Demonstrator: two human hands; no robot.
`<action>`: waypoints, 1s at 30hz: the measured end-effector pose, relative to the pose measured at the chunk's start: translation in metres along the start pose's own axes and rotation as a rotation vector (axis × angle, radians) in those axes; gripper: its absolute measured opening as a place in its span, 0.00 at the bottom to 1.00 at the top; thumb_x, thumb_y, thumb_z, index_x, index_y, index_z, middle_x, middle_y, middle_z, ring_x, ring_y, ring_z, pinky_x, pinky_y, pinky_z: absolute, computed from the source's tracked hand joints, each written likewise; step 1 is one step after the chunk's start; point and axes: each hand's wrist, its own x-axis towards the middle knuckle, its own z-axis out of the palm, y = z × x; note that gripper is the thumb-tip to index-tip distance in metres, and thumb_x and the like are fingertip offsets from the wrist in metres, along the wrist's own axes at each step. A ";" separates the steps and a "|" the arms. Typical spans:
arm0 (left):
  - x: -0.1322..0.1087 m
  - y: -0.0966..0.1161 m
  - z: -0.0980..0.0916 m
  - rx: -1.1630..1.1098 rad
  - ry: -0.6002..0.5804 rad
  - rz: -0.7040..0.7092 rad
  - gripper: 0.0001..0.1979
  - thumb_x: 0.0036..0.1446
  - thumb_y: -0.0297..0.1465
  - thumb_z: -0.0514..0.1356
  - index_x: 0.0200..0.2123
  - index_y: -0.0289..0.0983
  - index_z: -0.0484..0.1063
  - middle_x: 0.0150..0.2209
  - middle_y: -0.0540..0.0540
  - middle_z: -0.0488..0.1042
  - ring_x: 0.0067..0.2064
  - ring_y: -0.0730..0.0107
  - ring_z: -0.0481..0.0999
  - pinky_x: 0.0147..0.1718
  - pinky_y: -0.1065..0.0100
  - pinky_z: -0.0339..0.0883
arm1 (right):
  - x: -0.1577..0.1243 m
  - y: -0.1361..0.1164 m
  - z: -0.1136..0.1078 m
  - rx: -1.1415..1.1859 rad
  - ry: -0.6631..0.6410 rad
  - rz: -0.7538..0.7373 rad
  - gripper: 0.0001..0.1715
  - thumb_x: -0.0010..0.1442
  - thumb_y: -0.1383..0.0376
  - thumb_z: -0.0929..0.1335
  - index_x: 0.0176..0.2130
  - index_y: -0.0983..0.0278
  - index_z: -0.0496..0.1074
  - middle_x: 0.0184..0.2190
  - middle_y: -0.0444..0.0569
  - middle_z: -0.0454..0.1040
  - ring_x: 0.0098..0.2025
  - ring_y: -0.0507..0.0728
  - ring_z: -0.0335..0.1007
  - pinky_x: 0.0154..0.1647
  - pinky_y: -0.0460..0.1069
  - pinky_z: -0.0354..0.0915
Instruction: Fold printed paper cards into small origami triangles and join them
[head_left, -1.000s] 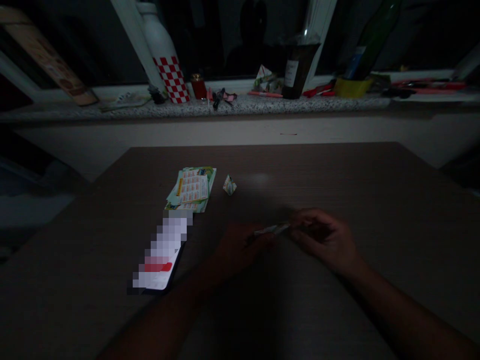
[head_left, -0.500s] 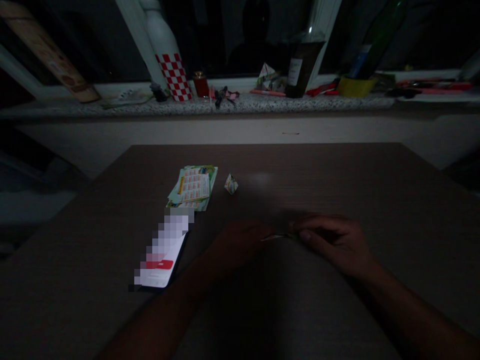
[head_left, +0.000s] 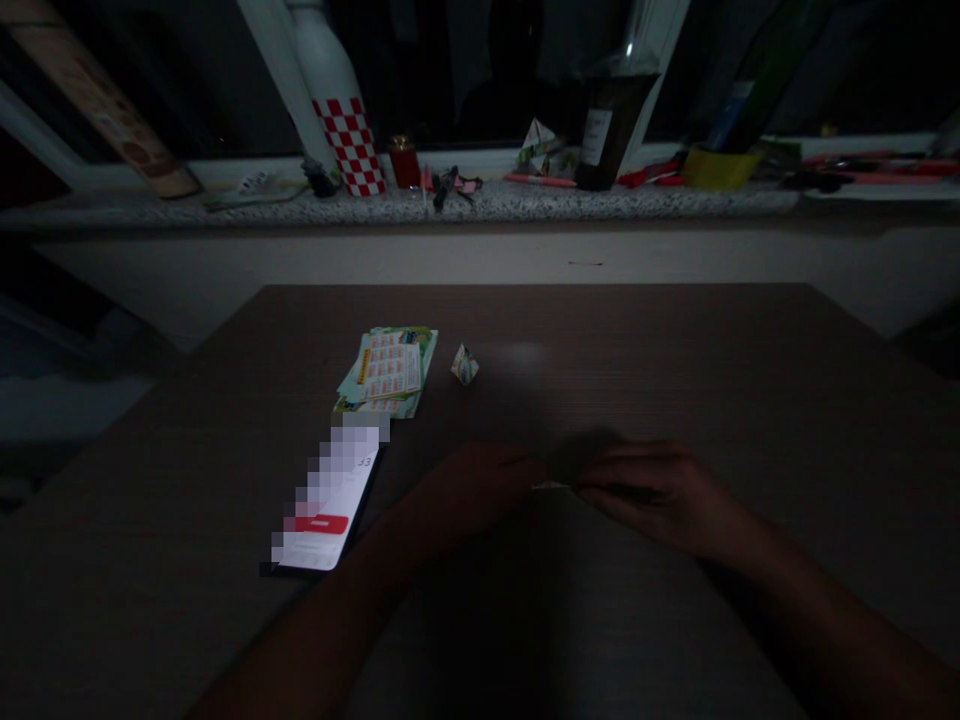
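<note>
Between my two hands is a small thin piece of paper [head_left: 553,485], seen nearly edge-on in the dim light. My left hand [head_left: 491,482] is closed on its left end, the fingers dark in shadow. My right hand [head_left: 649,495] pinches the right end between thumb and fingers. Beyond my left hand, a small folded paper shape [head_left: 464,366] stands on the brown table [head_left: 675,360]. To its left lies a stack of printed green and white paper slips [head_left: 390,368]. Nearer to me, a phone [head_left: 330,510] with a lit screen lies beside my left forearm.
Along the back runs a stone windowsill [head_left: 525,208]. On it stand a white bottle with red checks [head_left: 349,130], a red jar [head_left: 403,162], a dark cup with a label [head_left: 600,140], a yellow pot [head_left: 720,168] and another folded paper piece [head_left: 537,145].
My right hand has tipped slightly, bringing its fingertips closer to my left hand. Less of the paper shows between them now. The phone and the slips stay where they were.
</note>
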 end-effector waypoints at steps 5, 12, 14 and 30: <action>0.000 -0.001 0.000 -0.056 -0.040 0.016 0.10 0.62 0.25 0.53 0.42 0.36 0.73 0.40 0.43 0.77 0.38 0.63 0.76 0.36 0.67 0.64 | -0.002 0.000 0.001 -0.020 0.028 0.006 0.11 0.57 0.68 0.70 0.41 0.57 0.78 0.30 0.45 0.81 0.27 0.54 0.76 0.27 0.47 0.68; -0.001 -0.003 0.004 -0.216 0.020 -0.012 0.11 0.64 0.33 0.53 0.36 0.36 0.74 0.32 0.49 0.75 0.33 0.71 0.73 0.34 0.71 0.61 | -0.005 0.002 0.006 0.183 0.068 0.165 0.09 0.56 0.68 0.71 0.39 0.58 0.79 0.26 0.43 0.79 0.25 0.52 0.74 0.25 0.45 0.66; -0.001 -0.002 0.004 -0.259 0.027 -0.054 0.11 0.64 0.35 0.54 0.37 0.37 0.74 0.32 0.50 0.75 0.33 0.71 0.72 0.33 0.71 0.60 | -0.004 0.001 0.006 0.279 0.044 0.235 0.09 0.56 0.68 0.71 0.39 0.59 0.78 0.28 0.44 0.79 0.28 0.52 0.75 0.27 0.45 0.68; 0.005 -0.005 0.011 -0.465 0.160 -0.222 0.13 0.59 0.37 0.58 0.45 0.36 0.68 0.39 0.47 0.73 0.39 0.68 0.72 0.37 0.68 0.66 | 0.003 0.005 0.025 0.760 0.144 0.533 0.09 0.55 0.65 0.72 0.36 0.62 0.68 0.22 0.42 0.74 0.22 0.50 0.69 0.22 0.44 0.62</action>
